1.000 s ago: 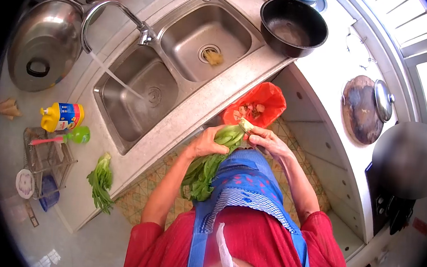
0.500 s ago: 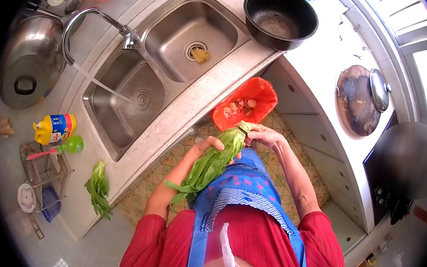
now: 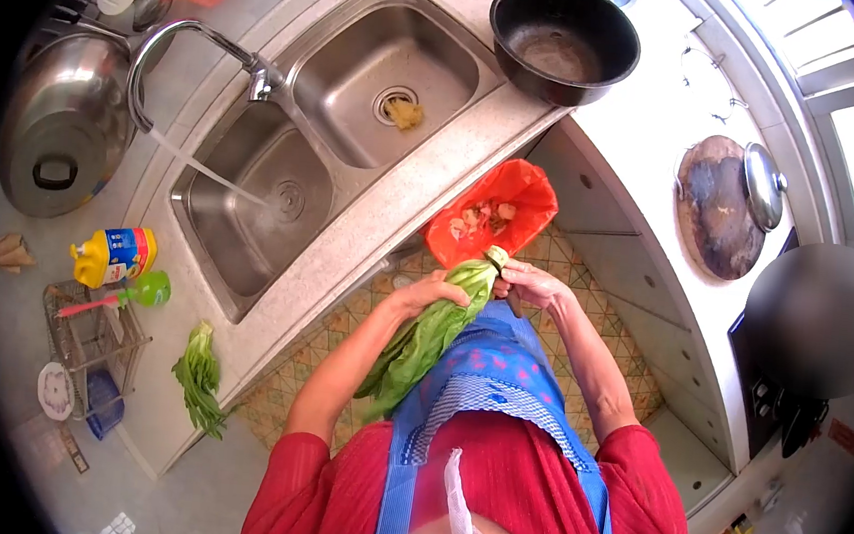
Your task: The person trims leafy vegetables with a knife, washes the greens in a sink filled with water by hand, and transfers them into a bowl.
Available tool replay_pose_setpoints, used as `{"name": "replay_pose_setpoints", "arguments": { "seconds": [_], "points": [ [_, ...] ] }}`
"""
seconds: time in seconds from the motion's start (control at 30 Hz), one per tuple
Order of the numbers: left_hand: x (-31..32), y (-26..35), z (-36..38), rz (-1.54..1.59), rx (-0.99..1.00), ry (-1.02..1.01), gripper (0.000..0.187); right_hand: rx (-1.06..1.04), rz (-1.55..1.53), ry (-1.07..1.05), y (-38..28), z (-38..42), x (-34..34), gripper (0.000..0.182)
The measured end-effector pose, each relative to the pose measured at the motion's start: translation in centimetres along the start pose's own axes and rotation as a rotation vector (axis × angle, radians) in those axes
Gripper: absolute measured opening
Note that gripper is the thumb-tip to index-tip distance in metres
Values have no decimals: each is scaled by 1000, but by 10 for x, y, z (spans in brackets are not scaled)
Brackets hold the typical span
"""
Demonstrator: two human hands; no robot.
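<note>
My left hand point(image 3: 432, 294) is closed around a bunch of leafy greens point(image 3: 443, 319), which slants from its pale cut stem end down toward my apron. At that stem end, the fingers of my right hand point(image 3: 536, 284) are closed and touch the base of the bunch. A narrow dark thing shows under the right fingers, too small to make out. Just beyond the stem end is a red bag-lined bin point(image 3: 537, 203) with pale scraps inside. A second bunch of greens point(image 3: 200, 378) lies on the counter to the left.
Water runs from the tap point(image 3: 205, 31) into the near basin of the double sink point(image 3: 241, 202); yellowish matter point(image 3: 403, 115) lies at the other drain. A black pot point(image 3: 563, 42) stands on the right counter edge. A yellow bottle point(image 3: 115, 256) and wire rack point(image 3: 82, 320) are at left.
The bunch has turned in my left hand, which now grips it from above, and its leafy end hangs closer to my body. My right fingers have shifted slightly below the stem end.
</note>
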State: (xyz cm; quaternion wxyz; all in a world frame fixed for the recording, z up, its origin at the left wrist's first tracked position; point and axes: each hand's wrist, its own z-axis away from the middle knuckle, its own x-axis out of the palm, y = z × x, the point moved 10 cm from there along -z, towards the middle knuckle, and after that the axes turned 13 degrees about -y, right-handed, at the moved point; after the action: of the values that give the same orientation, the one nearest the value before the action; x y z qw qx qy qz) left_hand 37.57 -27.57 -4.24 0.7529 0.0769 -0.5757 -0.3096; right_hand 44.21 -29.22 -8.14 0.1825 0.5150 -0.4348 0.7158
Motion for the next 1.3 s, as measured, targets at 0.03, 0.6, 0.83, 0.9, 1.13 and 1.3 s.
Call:
{"name": "replay_pose_setpoints", "arguments": {
  "seconds": [0.03,0.6,0.83,0.9,1.13,1.3],
  "points": [
    [-9,6,-1,-149,42,78,59,-17,-15,38,1,2,-1,26],
    [57,177,141,-523,740,509,63,-31,338,577,-46,27,-35,38],
    [93,205,275,-483,1659,1026,64,-417,-165,42,-90,-2,110,32],
    [101,205,275,-515,1736,1058,64,-372,-295,-111,-83,-34,158,34],
    [158,195,235,-988,1794,1021,84,-262,-587,-385,-64,-132,202,59],
    [171,143,200,-1404,1505,1033,114,-396,-384,-112,-103,-144,171,61]
  ]
}}
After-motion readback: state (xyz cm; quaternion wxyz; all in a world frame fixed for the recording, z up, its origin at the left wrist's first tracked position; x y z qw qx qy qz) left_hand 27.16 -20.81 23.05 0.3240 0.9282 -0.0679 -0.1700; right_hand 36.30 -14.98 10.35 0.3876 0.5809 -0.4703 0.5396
